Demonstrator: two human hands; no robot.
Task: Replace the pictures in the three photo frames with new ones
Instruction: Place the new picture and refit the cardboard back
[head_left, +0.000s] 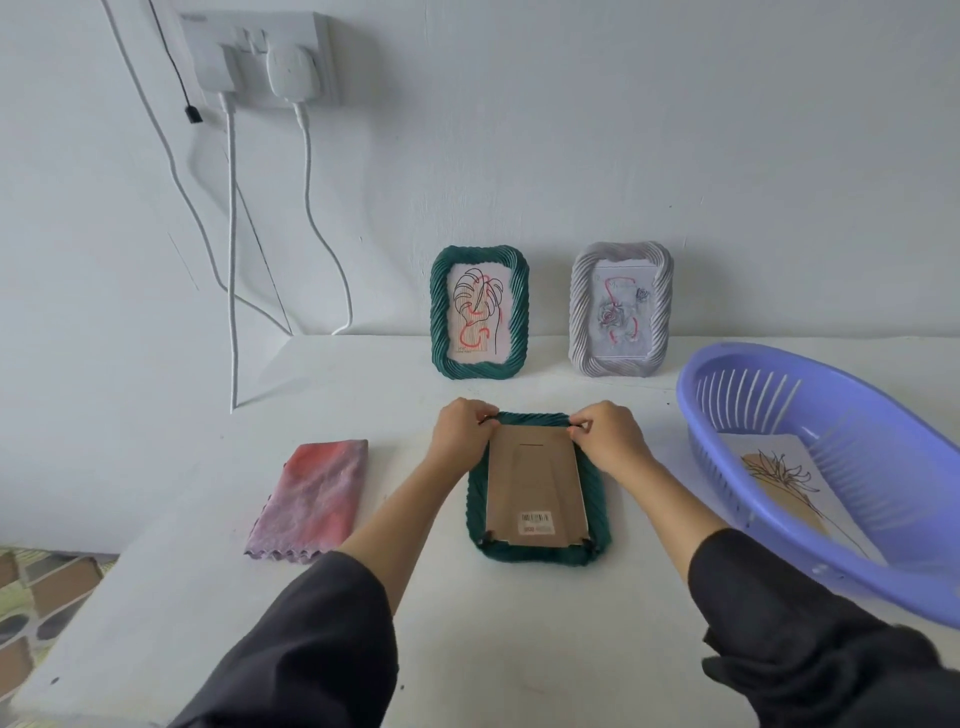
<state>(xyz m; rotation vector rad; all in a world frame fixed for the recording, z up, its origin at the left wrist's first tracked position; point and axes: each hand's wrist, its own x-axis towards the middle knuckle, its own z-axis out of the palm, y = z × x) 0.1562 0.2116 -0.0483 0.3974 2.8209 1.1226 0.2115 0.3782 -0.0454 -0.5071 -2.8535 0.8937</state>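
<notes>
A green ribbed photo frame (597, 525) lies face down on the white table, its brown cardboard back (535, 483) up with a barcode sticker near me. My left hand (462, 436) pinches a small black tab at the frame's far left corner. My right hand (610, 436) pinches the matching tab at the far right corner. A second green frame (480, 314) with a leaf drawing stands against the wall. Beside it stands a grey-white frame (621, 309) with a rose picture. A new line-drawing picture (784, 483) lies in the purple basket (831, 519).
A folded pink and purple cloth (311, 499) lies left of the flat frame. White cables (234, 260) hang from a wall socket (260, 57) down to the table's back left. The table's left edge (78, 597) drops to a patterned floor.
</notes>
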